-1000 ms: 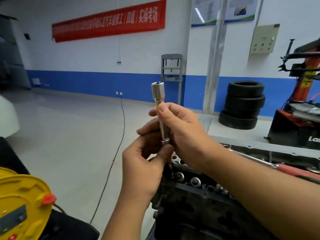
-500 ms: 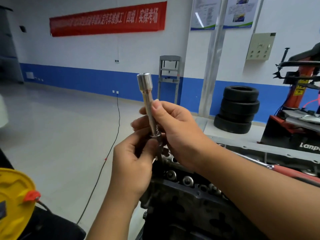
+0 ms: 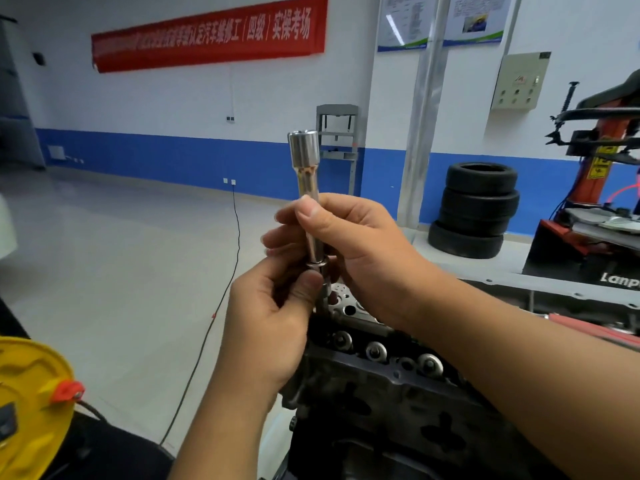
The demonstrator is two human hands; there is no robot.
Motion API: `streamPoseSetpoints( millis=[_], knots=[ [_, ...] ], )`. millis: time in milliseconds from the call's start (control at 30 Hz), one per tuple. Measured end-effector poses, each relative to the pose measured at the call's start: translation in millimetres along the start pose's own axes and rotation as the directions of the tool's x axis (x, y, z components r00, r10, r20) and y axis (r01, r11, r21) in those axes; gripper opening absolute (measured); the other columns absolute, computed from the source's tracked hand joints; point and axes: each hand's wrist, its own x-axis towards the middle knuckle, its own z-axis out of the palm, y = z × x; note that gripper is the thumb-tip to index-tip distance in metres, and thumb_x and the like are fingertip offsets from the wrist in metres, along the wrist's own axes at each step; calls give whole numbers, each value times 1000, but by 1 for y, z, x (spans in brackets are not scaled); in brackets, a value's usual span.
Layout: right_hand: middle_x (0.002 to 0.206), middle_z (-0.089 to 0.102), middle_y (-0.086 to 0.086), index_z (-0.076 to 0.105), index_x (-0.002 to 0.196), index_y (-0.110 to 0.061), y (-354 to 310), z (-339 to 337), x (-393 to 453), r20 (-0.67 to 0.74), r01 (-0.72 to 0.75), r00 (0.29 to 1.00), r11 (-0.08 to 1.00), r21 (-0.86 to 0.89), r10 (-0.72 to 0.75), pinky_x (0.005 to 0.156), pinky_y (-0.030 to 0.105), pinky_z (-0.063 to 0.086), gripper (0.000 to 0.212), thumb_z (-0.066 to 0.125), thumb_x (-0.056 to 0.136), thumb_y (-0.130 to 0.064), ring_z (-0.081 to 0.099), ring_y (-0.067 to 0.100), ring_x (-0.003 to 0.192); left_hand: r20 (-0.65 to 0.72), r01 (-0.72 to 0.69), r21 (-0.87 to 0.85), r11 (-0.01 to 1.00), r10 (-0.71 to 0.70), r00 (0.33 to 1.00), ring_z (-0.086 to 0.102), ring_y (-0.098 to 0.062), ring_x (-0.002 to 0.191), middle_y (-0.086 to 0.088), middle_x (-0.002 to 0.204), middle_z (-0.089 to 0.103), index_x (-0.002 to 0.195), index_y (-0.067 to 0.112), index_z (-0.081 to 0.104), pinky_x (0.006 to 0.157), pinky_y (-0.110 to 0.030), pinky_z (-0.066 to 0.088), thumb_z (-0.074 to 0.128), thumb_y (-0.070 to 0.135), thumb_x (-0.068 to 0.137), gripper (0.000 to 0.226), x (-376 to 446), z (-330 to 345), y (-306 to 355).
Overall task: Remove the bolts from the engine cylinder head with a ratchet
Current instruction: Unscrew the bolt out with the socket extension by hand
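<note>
A shiny steel socket extension bar (image 3: 304,157) stands nearly upright above the left end of the dark engine cylinder head (image 3: 398,393). My right hand (image 3: 356,244) is closed around the bar's middle, thumb in front. My left hand (image 3: 266,327) pinches the part just under the bar's lower collar, where a dark thin shaft (image 3: 323,299), apparently a bolt, points down towards the head. My fingers hide where the bar and shaft join. A tool with a red handle, likely the ratchet (image 3: 595,329), lies on the far side of the engine behind my right forearm.
A yellow cable reel (image 3: 31,403) sits at lower left, and a black cable (image 3: 221,299) runs across the floor. Three stacked tyres (image 3: 478,209) and a red tyre changer (image 3: 595,202) stand at right by the blue-and-white wall.
Both hands keep the same hold on the bar. The bar has stayed upright and only shifted slightly in the frame as my head moved.
</note>
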Motion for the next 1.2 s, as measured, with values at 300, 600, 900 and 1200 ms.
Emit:
streamPoseSetpoints(
  millis=[300, 600, 900, 1200],
  knots=[
    [95, 77, 23, 55, 88, -12, -1, -1, 2, -67, 21, 998, 1000, 13, -20, 63, 34, 61, 19, 72, 95, -15, 78, 29, 88, -6, -9, 46, 999, 9, 1000, 76, -11, 100, 12, 111, 78, 118, 47, 72, 85, -24, 60, 61, 32, 98, 27, -3, 1, -1],
    [105, 77, 18, 64, 105, -8, -6, -7, 2, 63, -33, 997, 999, -33, 35, 87, 49, 52, 16, 61, 101, -23, 73, 30, 100, -79, -2, 40, 999, 5, 997, 78, -13, 95, 11, 102, 80, 102, 54, 76, 86, -32, 63, 65, 17, 87, 41, -5, 2, -1],
    [97, 77, 19, 58, 88, -11, -8, -11, 4, -28, 5, 1000, 998, 55, -4, 81, 45, 59, 17, 71, 94, -20, 77, 35, 97, -29, 93, -1, 996, -93, 995, 76, -9, 81, 5, 92, 79, 100, 40, 79, 73, -14, 55, 67, 15, 96, 28, -4, 3, 3],
    [102, 75, 18, 66, 105, -4, -12, -7, 3, 123, -63, 991, 994, 87, 52, 89, 44, 60, 28, 51, 106, -28, 75, 32, 91, -68, 118, 15, 993, -117, 991, 76, -15, 82, 3, 88, 79, 93, 44, 78, 72, -26, 59, 83, 5, 80, 42, -3, 1, -1]
  ],
)
